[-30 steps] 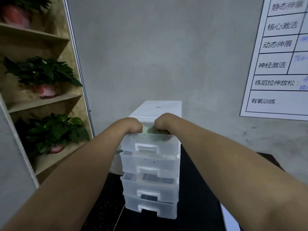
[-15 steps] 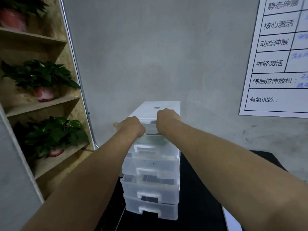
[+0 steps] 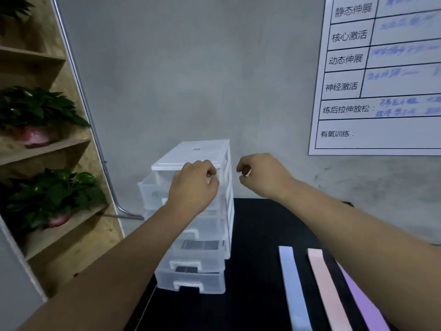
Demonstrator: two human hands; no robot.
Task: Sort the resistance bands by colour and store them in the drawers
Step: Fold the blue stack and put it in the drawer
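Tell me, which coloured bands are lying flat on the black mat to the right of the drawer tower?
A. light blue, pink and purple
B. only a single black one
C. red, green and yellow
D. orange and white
A: the light blue band, the pink band and the purple band lie side by side on the black mat, right of the drawer tower.

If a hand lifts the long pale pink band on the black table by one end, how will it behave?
The flat pale pink band is a thin strip, so it probably hangs limp rather than staying stiff. It seems light. Lying flat on the black table, it should neither roll nor tip, though its edge may be awkward to pinch.
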